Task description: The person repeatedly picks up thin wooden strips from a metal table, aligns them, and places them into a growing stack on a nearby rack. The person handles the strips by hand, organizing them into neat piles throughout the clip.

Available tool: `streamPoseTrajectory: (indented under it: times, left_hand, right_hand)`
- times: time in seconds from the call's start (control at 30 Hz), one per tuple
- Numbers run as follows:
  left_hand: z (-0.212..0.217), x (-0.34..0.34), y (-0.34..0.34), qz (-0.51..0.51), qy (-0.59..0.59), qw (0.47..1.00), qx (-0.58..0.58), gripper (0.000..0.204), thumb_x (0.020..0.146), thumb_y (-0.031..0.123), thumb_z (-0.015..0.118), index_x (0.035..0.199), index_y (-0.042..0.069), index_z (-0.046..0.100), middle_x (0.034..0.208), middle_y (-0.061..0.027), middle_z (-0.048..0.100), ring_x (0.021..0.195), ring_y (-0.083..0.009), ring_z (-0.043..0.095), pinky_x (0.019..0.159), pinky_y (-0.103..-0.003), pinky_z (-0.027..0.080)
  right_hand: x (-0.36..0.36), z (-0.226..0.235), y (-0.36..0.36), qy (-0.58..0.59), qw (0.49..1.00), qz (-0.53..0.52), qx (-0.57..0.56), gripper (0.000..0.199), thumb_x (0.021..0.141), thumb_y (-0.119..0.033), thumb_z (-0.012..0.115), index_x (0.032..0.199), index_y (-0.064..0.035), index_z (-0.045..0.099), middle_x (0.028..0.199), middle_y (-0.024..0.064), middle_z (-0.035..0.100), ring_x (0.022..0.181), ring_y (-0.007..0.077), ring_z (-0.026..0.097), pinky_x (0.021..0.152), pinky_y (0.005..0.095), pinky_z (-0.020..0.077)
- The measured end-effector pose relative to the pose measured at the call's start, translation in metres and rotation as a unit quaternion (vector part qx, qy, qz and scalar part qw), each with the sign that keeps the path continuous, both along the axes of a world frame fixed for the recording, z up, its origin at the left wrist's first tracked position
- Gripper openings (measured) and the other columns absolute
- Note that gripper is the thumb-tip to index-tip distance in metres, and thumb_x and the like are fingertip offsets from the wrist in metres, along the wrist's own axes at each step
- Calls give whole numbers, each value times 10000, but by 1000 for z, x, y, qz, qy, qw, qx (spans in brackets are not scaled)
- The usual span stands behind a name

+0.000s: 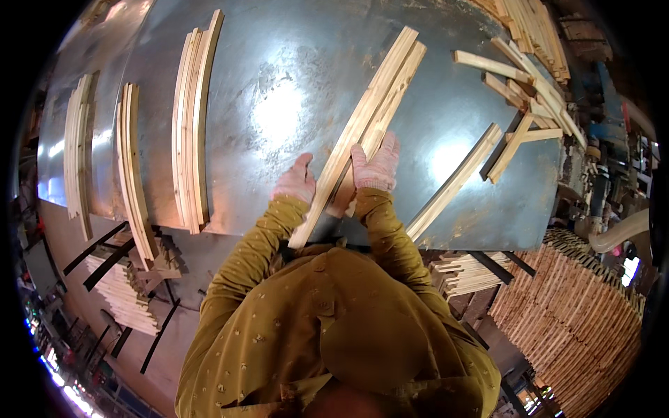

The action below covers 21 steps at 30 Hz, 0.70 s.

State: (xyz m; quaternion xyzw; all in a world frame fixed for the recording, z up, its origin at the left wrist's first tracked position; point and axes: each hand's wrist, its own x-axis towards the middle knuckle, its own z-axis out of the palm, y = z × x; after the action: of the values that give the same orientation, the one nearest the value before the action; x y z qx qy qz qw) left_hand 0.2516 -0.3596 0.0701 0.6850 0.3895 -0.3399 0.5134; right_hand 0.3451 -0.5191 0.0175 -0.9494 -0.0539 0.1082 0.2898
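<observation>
Two pale wooden strips lie side by side, slanting across the metal tabletop in front of me. The left strip (352, 136) is longer toward me, its near end reaching past the table's front edge. My right hand (376, 167), in a light pinkish glove, lies over the right strip (397, 87), thumb on one side and fingers along the other. My left hand (296, 181), gloved alike, is beside the left strip with thumb and fingers apart. It holds nothing that I can see; part of its fingers is hard to make out.
Bundles of strips (191, 125) lie to the left, two overhanging the front edge. A single strip (456, 181) lies at right, near a jumbled heap of short pieces (533, 90). Stacked wood (571, 320) stands below right, another stack (122, 292) below left beside dark bars (108, 265).
</observation>
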Motion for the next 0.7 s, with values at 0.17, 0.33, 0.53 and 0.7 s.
streamPoseTrajectory:
  times: [0.17, 0.33, 0.53, 0.7]
  left_hand:
    - [21, -23, -43, -278, -91, 933, 208, 904, 784, 286, 765, 1518, 151, 255, 1541, -202, 289, 1328, -345, 439, 994, -450, 466]
    - [-11, -61, -75, -351, -119, 880, 297, 1045, 674, 276, 841, 1501, 134, 217, 1511, -183, 293, 1394, -363, 340, 1056, -464, 410]
    - [-54, -89, -40, -46, -189, 952, 237, 813, 818, -27, 590, 1537, 132, 247, 1253, -229, 601, 1055, -386, 641, 898, -448, 550]
    - [-16, -95, 9, 59, -164, 941, 291, 526, 960, 239, 581, 1453, 136, 429, 1151, -177, 643, 910, -247, 668, 712, -355, 595]
  right_hand:
    - [-27, 23, 3, 80, 991, 25, -104, 997, 791, -382, 756, 1527, -52, 171, 1490, 217, 393, 1301, 392, 462, 1068, 445, 421]
    - [-4, 39, -15, 158, 984, 9, -77, 962, 793, -360, 755, 1522, -85, 190, 1491, 201, 395, 1323, 379, 452, 1067, 442, 428]
    - [12, 24, -58, 187, 977, -31, -100, 968, 811, -302, 745, 1553, -94, 158, 1511, 206, 384, 1366, 353, 428, 1102, 382, 398]
    - [4, 12, -93, 108, 986, -65, 111, 827, 863, -174, 703, 1532, -16, 243, 1508, 223, 402, 1384, 345, 412, 1137, 365, 354]
